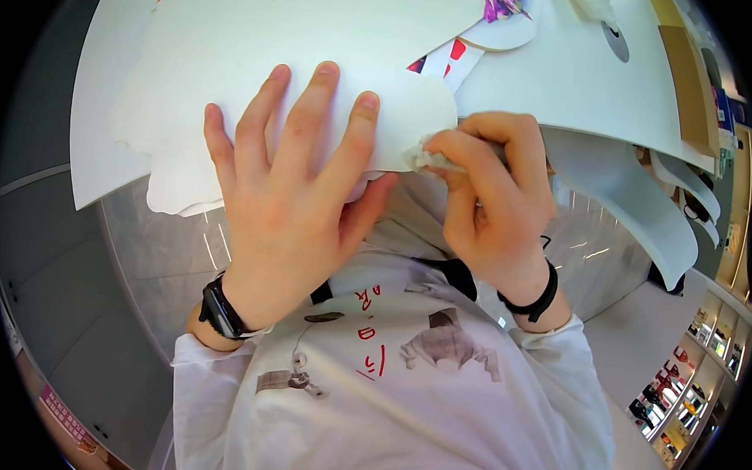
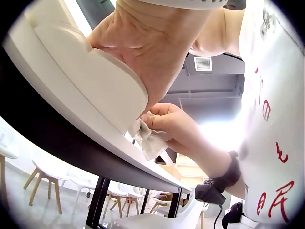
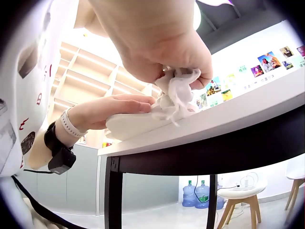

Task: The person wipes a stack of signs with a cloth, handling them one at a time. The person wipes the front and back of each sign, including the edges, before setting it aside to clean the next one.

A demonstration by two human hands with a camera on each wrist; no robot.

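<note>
Here, left hand (image 1: 291, 178): fingers spread on the board (image 1: 422, 112), apparently steadying it against the bench (image 1: 575, 93). Right hand (image 1: 505, 202): fingers pinching crumpled tissue (image 1: 428, 156) at its edge.

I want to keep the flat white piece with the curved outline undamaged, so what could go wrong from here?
The curved white piece juts past the edge of the white table, so firm pressure there might bend or tip it. The left hand lies spread on top; if it eased off, the piece might slide. The crumpled white tissue, pinched by the right hand, has loose folds that might snag or tear at the rim.
</note>
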